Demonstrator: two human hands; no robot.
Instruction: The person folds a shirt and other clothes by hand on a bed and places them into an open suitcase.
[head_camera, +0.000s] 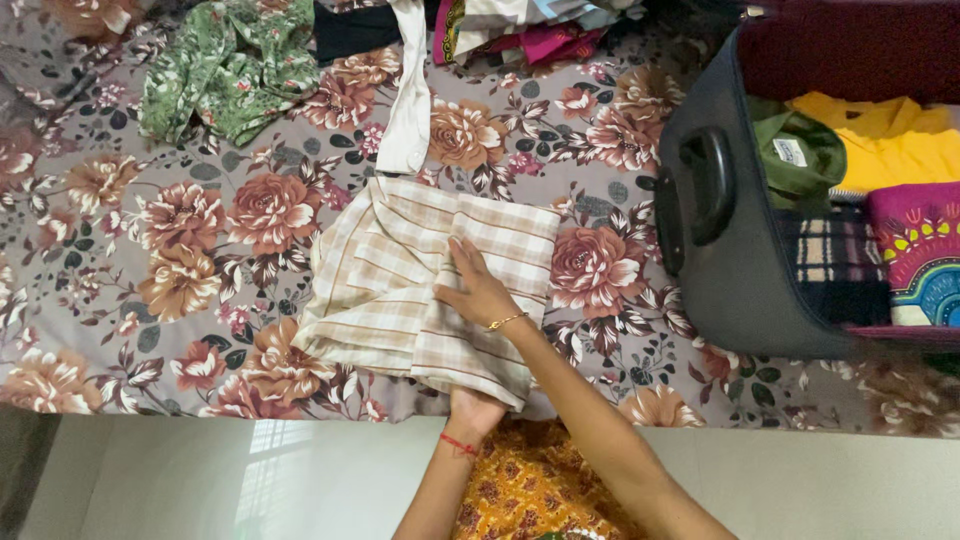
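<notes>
The right hand (478, 285) lay flat, fingers spread, pressing on a cream checked cloth (400, 290) folded on the floral bedsheet (180, 260). The left hand (472, 408) gripped the cloth's near edge from beneath. An open dark suitcase (730, 250) of folded clothes stood just beside it.
</notes>
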